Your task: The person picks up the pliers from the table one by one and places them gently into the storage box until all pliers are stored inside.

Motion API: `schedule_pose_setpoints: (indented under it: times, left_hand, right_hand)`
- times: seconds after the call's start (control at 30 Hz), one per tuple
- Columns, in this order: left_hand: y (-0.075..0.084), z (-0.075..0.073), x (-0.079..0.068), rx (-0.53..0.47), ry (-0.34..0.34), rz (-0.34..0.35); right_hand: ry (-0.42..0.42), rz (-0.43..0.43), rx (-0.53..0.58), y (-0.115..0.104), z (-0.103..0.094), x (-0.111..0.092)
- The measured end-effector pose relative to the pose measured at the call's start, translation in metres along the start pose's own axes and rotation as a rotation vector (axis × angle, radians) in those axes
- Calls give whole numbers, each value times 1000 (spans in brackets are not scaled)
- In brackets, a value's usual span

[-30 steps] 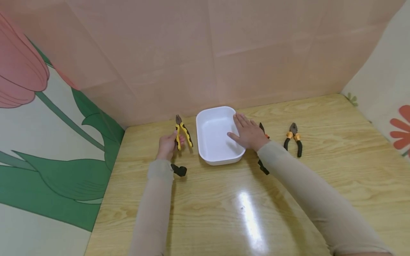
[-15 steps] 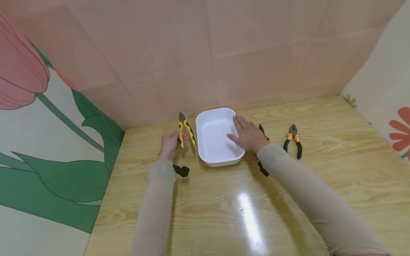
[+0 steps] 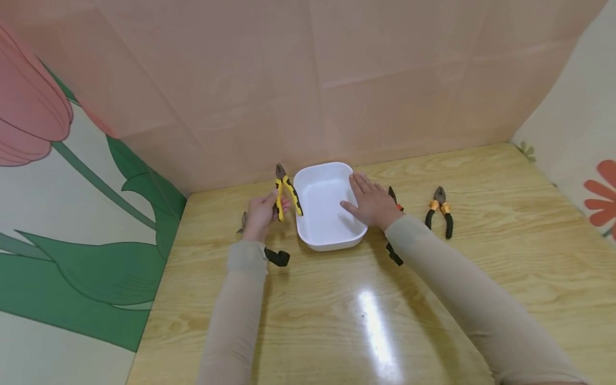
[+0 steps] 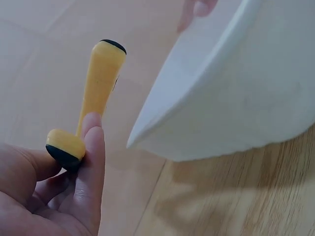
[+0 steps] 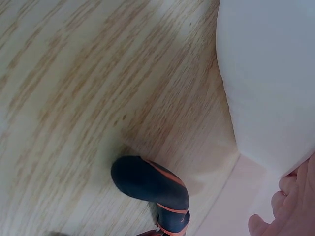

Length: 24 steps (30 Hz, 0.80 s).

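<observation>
My left hand (image 3: 262, 214) pinches one handle of yellow-and-black pliers (image 3: 294, 198), raised beside the left wall of the white tray (image 3: 332, 247). Their grey nose points away from me, and the handles are spread. In the left wrist view, thumb and fingers meet around one yellow handle (image 4: 66, 142), near the tray wall (image 4: 246, 103). My right hand (image 3: 374, 206) rests on the tray's right rim with straight fingers, its thumb spread over the inside. Under the right wrist lies a tool with a black-and-orange handle (image 5: 152, 182), mostly hidden in the head view.
Pliers with orange-and-black handles (image 3: 440, 211) lie on the wooden table (image 3: 313, 315) to the right. A grey metal tip (image 3: 243, 220) shows behind my left hand, the rest hidden. A pink-covered wall (image 3: 269, 91) stands right behind the tray.
My left hand has moved right and slightly away from me with the yellow pliers, closer to the tray. The grey metal tip has come into view behind it. My right hand stays put.
</observation>
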<state>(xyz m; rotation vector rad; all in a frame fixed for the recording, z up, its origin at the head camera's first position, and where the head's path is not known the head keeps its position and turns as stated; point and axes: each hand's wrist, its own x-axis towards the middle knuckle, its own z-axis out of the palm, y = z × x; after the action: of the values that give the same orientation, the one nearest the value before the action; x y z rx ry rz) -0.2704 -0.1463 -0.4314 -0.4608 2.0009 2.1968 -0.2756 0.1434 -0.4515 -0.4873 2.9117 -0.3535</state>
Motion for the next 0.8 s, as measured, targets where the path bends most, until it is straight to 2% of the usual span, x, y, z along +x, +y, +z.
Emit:
schedule_pose_setpoints:
  times: [0.4, 0.8]
  left_hand:
    - [2, 16, -4, 9, -26, 0]
    - [-8, 25, -7, 75, -65, 29]
  right_hand:
    - [-5, 6, 6, 0, 0, 0]
    - [-17, 20, -17, -1, -1, 0]
